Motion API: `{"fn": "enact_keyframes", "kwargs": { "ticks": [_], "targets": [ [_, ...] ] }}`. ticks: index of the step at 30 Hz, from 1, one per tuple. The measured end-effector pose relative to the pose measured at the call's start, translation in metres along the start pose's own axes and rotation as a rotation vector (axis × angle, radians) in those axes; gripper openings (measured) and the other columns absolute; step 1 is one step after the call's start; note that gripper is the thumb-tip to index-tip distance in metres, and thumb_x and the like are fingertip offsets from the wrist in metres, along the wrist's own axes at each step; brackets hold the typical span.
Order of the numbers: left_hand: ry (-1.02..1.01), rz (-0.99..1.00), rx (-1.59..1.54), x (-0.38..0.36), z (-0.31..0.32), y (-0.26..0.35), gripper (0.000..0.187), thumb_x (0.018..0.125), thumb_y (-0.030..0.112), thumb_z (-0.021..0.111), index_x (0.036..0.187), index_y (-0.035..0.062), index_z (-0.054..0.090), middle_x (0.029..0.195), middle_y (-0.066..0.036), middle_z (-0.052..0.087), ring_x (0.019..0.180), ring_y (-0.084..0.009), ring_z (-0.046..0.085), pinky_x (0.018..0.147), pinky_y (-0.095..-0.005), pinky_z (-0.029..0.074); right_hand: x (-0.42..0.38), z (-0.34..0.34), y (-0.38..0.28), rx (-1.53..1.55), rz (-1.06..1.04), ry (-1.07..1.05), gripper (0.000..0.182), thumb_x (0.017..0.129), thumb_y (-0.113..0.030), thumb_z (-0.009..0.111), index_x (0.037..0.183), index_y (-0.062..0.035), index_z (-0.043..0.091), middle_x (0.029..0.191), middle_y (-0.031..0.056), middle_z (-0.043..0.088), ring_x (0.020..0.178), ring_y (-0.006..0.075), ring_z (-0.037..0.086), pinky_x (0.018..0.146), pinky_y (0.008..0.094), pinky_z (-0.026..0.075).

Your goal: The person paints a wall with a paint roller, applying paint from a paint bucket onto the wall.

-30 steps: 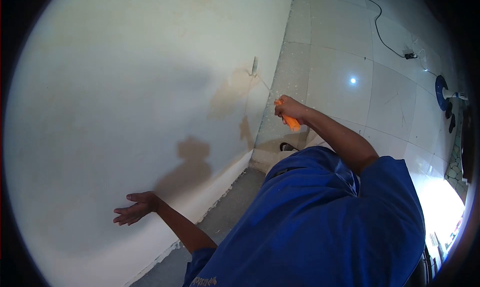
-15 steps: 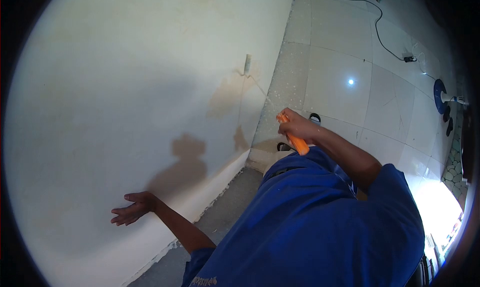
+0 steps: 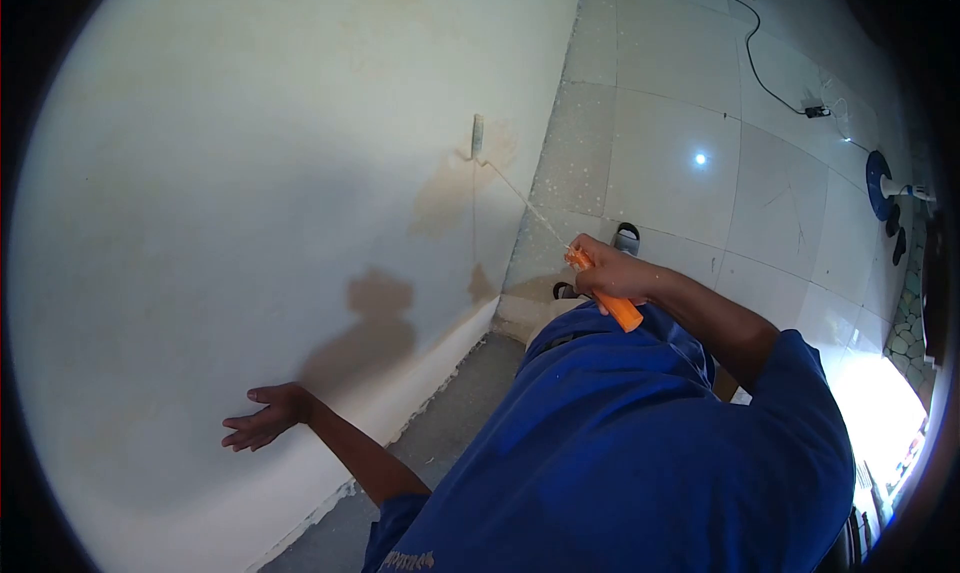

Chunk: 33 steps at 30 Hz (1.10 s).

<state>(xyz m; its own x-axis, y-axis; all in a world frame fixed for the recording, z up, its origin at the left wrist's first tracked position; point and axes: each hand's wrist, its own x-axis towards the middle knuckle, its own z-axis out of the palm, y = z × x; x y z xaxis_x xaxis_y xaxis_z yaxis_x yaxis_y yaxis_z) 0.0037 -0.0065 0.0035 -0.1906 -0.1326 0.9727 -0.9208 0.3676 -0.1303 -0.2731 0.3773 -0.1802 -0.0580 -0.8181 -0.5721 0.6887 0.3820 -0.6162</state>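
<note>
My right hand (image 3: pixel 612 270) is wrapped round the orange handle (image 3: pixel 621 313) of a paint roller. From the handle a thin splattered rod runs up and left to the narrow roller head (image 3: pixel 477 133), which is at the pale wall (image 3: pixel 250 173). A damp, darker patch (image 3: pixel 445 193) shows on the wall beside and below the roller head. At the lower left, my left hand (image 3: pixel 265 418) is empty, palm up and fingers apart, close to the wall.
Paint specks dot the floor tiles (image 3: pixel 575 153) along the wall. A black cable (image 3: pixel 752 48) crosses the floor to a socket block (image 3: pixel 817 112). A blue round base (image 3: pixel 879 185) stands at the far right, with dark slippers (image 3: pixel 898 243) beside it. My sandalled foot (image 3: pixel 627 239) shows below.
My right hand has shifted right and toward my body with the handle. The roller head has moved a little left along the wall. My left hand stays almost still.
</note>
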Motion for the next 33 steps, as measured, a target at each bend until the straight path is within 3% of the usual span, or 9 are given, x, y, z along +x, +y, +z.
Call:
{"fn": "enact_keyframes", "kwargs": {
  "ticks": [8, 10, 13, 19, 28, 33],
  "targets": [
    [0.004, -0.002, -0.037, 0.001, -0.004, 0.007, 0.061, 0.094, 0.044, 0.037, 0.142, 0.0096, 0.024, 0.152, -0.011, 0.004, 0.139, -0.0356, 0.001, 0.106, -0.0582, 0.0, 0.095, -0.033, 0.034, -0.008, 0.041, 0.126, 0.036, 0.074, -0.003, 0.058, 0.102, -0.0019, 0.037, 0.072, 0.0108, 0.05, 0.046, 0.0174, 0.052, 0.038, 0.0311, 0.047],
    [0.01, -0.045, -0.052, 0.001, -0.005, 0.009, 0.064, 0.092, 0.05, 0.039, 0.14, 0.0102, 0.028, 0.151, -0.014, 0.01, 0.138, -0.0385, 0.007, 0.105, -0.0606, 0.004, 0.105, -0.034, 0.041, 0.026, 0.039, 0.125, 0.035, 0.073, -0.003, 0.059, 0.102, -0.0015, 0.038, 0.072, 0.011, 0.051, 0.047, 0.0175, 0.052, 0.038, 0.0313, 0.047],
    [-0.003, -0.009, -0.04, 0.0, -0.004, 0.006, 0.06, 0.094, 0.042, 0.038, 0.142, 0.0092, 0.025, 0.152, -0.011, 0.004, 0.139, -0.0352, 0.0, 0.106, -0.0577, 0.0, 0.086, -0.019, 0.038, 0.014, 0.019, 0.158, 0.035, 0.073, -0.003, 0.058, 0.101, -0.0007, 0.037, 0.071, 0.0111, 0.051, 0.045, 0.0183, 0.052, 0.038, 0.0313, 0.046],
    [-0.003, -0.007, -0.015, 0.0, -0.002, 0.004, 0.059, 0.094, 0.04, 0.039, 0.142, 0.0091, 0.025, 0.152, -0.011, 0.005, 0.139, -0.0355, 0.001, 0.106, -0.058, 0.001, 0.01, 0.01, 0.015, -0.054, 0.009, -0.003, 0.036, 0.074, -0.005, 0.057, 0.102, -0.001, 0.036, 0.072, 0.0118, 0.051, 0.042, 0.0185, 0.052, 0.037, 0.0308, 0.046],
    [0.005, 0.011, -0.041, 0.0, -0.004, 0.006, 0.059, 0.094, 0.041, 0.038, 0.141, 0.0084, 0.025, 0.152, -0.012, 0.005, 0.139, -0.0348, 0.0, 0.106, -0.0576, 0.001, 0.086, -0.035, 0.036, -0.13, 0.035, 0.108, 0.035, 0.073, -0.006, 0.058, 0.103, 0.0001, 0.04, 0.077, 0.0114, 0.052, 0.054, 0.0188, 0.056, 0.043, 0.0313, 0.049],
    [0.001, 0.005, -0.038, 0.0, -0.004, 0.006, 0.059, 0.094, 0.041, 0.038, 0.142, 0.0085, 0.025, 0.152, -0.011, 0.004, 0.139, -0.0341, 0.0, 0.106, -0.0573, 0.0, 0.022, -0.005, 0.007, -0.171, 0.034, 0.042, 0.036, 0.072, -0.006, 0.058, 0.103, -0.0004, 0.039, 0.076, 0.0111, 0.052, 0.053, 0.0182, 0.055, 0.042, 0.0311, 0.048]
  ]
}}
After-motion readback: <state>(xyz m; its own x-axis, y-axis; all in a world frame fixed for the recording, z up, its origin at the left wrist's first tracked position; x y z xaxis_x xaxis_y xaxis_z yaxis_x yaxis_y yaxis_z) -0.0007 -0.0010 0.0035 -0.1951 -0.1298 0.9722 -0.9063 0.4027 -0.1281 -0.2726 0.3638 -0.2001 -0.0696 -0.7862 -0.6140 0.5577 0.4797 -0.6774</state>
